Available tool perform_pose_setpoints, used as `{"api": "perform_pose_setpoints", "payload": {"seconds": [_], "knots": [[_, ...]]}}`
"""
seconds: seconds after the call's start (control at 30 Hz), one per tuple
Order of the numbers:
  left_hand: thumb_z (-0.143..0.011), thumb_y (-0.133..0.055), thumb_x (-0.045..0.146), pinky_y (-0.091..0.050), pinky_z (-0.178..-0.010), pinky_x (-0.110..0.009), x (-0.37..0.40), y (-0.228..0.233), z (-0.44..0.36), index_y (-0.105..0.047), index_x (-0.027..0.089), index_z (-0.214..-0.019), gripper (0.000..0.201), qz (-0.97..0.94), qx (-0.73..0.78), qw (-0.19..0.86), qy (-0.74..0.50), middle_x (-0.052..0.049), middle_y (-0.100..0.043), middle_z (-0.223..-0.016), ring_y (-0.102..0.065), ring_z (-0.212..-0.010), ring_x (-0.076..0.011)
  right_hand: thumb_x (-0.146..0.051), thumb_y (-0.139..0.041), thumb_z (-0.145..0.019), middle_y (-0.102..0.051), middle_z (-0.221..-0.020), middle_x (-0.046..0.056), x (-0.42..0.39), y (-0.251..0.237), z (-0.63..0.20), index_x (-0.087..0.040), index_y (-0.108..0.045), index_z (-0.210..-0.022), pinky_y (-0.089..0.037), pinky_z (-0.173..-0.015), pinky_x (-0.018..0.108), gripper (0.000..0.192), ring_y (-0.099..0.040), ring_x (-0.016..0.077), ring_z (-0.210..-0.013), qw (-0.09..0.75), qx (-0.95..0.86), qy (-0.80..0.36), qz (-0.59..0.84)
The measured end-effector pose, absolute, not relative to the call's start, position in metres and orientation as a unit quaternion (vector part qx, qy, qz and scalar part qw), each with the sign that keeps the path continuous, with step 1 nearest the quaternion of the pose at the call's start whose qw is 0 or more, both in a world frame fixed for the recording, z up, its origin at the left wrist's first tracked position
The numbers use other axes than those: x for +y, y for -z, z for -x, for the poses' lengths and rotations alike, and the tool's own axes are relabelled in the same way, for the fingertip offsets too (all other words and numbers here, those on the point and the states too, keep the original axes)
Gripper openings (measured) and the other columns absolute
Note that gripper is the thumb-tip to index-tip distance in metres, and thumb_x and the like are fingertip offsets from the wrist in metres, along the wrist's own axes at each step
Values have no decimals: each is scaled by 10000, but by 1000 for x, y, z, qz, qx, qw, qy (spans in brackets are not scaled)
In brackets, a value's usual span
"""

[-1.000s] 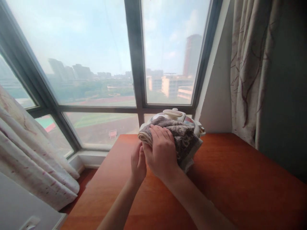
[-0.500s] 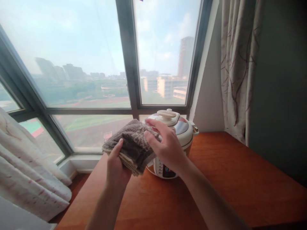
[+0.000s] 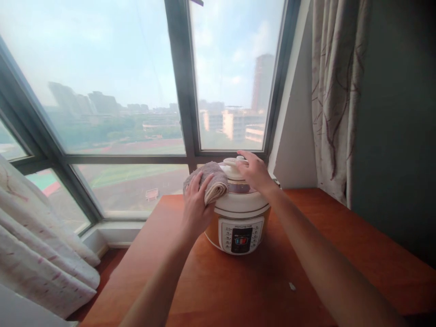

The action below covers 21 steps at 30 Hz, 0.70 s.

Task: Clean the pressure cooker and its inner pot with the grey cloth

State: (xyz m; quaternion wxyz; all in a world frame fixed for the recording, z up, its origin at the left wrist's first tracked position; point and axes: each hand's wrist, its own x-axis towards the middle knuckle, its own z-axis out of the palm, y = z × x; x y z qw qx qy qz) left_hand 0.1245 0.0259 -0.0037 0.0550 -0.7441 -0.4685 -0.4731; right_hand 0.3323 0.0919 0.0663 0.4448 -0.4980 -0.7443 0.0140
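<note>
Fingers of left hand (image 3: pixel 196 203) clutch folded towel (image 3: pixel 211 179); right hand (image 3: pixel 255 172) grips cooker lid (image 3: pixel 238 184)

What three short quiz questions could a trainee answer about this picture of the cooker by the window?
1. True or false: the left hand presses a folded towel against the cooker.
2. Where does the right hand rest? A) on the cooker's lid, by the handle; B) on the curtain; C) flat on the table.
3. Fill in: the cooker's control panel faces the ____.

Key
1. True; the towel lies at the lid's left edge.
2. A
3. Camera, meaning the person; the cooker stands on the wooden table before the window.
</note>
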Motion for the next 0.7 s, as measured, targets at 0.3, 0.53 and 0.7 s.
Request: {"api": "perform_pose_setpoints", "payload": {"seconds": [0.3,0.53,0.7], "knots": [[-849,-548,300,-203,-1202,-573,-11,13,-147,-478,257,-1459,615,796,-408,90,438,-87,-339,-1603,-208,-1499,-364,-365,-481,-946,-714,-1226,89,123,-78,-315,-220,-729,-1136,-455,-1004,375,345,-635,277,-1163,314,-808,4,499],[-849,-521,310,-303,-1187,-457,42,1,-130,-590,241,-1352,512,751,-417,28,511,-63,-546,-1453,-458,-1363,-280,-432,-472,-959,-710,-1190,82,115,-76,-315,-269,-697,-1192,-456,-919,328,363,-636,261,-1109,283,-797,37,532],[-829,-568,358,-398,-1110,-424,84,-17,-114,-712,220,-1181,405,702,-472,-88,526,-65,-674,-1280,-570,-1235,-302,-426,-460,-971,-704,-1173,83,109,-77,-315,-271,-687,-1202,-447,-886,317,360,-638,251,-1075,277,-801,57,528]]}}
